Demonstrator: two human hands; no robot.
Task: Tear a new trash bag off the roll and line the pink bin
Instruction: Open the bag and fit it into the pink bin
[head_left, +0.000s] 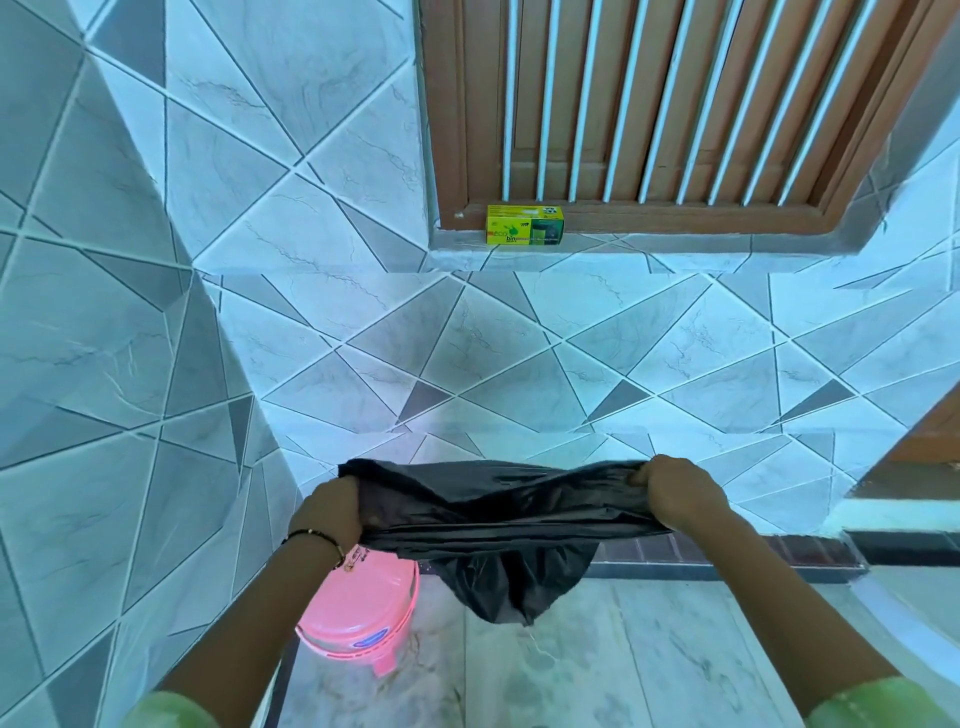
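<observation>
Black plastic trash bag (488, 525) hangs stretched between the left hand (330, 512) and right hand (675, 493), each gripping a side of its mouth with curled fingers, the pink bin (358, 613) below the left wrist and a yellow-green box (524, 224) on the sill far above both grips.

2 bare forearms run from short green sleeves (171, 709), with a black beaded bracelet (317, 535) on the left wrist.
</observation>
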